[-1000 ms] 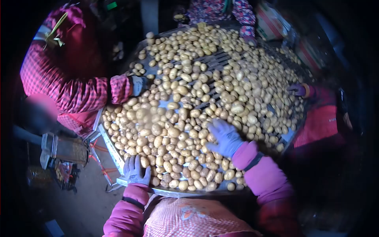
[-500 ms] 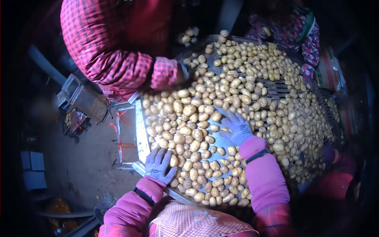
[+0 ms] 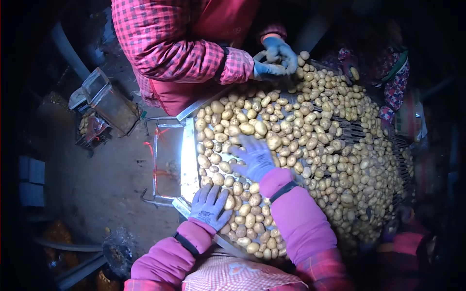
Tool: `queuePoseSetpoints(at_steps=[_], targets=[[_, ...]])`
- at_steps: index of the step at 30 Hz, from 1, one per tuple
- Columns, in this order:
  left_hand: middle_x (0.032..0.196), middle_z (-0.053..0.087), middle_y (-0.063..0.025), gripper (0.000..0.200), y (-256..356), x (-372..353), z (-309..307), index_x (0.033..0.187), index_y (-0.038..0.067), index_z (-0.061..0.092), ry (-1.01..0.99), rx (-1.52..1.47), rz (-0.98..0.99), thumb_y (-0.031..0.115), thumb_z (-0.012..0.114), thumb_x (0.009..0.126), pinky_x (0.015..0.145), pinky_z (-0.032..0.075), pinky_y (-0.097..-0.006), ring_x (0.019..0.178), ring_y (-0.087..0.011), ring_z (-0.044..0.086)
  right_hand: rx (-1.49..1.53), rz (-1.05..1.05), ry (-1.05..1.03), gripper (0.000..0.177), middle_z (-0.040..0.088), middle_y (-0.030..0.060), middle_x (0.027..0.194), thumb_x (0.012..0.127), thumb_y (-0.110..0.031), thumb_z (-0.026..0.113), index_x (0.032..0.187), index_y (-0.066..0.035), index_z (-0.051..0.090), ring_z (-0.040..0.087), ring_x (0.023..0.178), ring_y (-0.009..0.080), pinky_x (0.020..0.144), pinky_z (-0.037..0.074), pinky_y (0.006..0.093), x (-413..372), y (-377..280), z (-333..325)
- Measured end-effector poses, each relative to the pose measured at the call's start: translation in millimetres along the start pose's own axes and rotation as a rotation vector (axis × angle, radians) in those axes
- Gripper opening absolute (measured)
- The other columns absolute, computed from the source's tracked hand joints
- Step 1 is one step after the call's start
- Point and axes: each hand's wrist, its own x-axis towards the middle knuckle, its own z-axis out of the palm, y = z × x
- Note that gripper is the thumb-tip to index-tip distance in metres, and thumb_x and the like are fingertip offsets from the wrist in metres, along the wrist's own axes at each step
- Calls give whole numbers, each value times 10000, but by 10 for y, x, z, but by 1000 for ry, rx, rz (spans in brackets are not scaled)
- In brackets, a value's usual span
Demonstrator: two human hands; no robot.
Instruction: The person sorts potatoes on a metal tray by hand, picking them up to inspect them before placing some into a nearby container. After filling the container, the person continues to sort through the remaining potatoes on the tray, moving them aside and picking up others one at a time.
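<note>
Many potatoes [image 3: 340, 160] cover a metal sorting table [image 3: 190, 160]. My left hand [image 3: 208, 207], in a grey-purple glove, lies with spread fingers at the table's near left corner, touching potatoes beside its thumb. Farther in, my right hand [image 3: 255, 157], gloved alike and slightly blurred, rests palm down with fingers apart over the potatoes left of the table's middle. Neither hand is closed round a potato.
Across the table a co-worker in a checked sleeve [image 3: 184, 60] has both blue-gloved hands [image 3: 276, 60] together near the far edge. Another person's floral sleeve [image 3: 394, 92] is at the far right. A metal frame [image 3: 155, 162] juts from the left edge, with crates [image 3: 109, 104] beyond.
My right hand has moved left across the potatoes relative to the table. The co-worker's hands have come together above the far edge. The whole view has shifted.
</note>
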Motion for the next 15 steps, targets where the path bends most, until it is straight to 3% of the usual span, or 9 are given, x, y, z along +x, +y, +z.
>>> queuePoseSetpoints(at_steps=[5,7,9,11,12,15], targets=[[1291,490,-192,595,-26,34,-43,1297,116,540,-1,-40,17,414,620,788,1010,340,-555,1208,-425,430,-145,157,-46,576,412,109,1452,807,-515,623,1308,-238,560,337,1358,335,1075,259,515,-471,648,-164],[1285,488,-202,593,-65,67,-22,1296,115,540,15,-69,44,408,620,786,1008,340,-558,1207,-430,428,-81,312,2,622,414,108,1446,783,-528,640,1322,-233,549,349,1345,336,1073,261,523,-758,823,-155],[1284,485,-205,595,-67,39,-4,1291,110,541,8,-58,40,403,624,779,1005,339,-561,1207,-432,425,-226,302,38,676,409,123,1447,769,-542,650,1356,-235,514,349,1337,345,1066,270,532,-1094,836,-190],[1310,461,-210,603,-62,36,-16,1293,99,535,-24,-79,39,384,626,770,1009,323,-568,1230,-429,399,-307,582,-39,723,394,139,1456,772,-561,644,1397,-244,466,342,1337,359,1063,275,540,-1413,700,-344],[1315,456,-211,601,-61,40,-36,1291,93,534,-36,-93,47,382,627,771,1015,311,-571,1236,-428,392,-289,576,86,755,381,149,1458,770,-565,648,1416,-236,437,349,1325,384,1060,286,540,-1769,778,-146],[1322,451,-209,597,-54,55,-68,1286,83,534,-44,-127,49,378,628,776,1028,288,-575,1246,-425,382,-278,636,65,667,369,230,1453,774,-464,713,1346,-171,533,355,1323,437,1067,336,524,-2351,317,-267]])
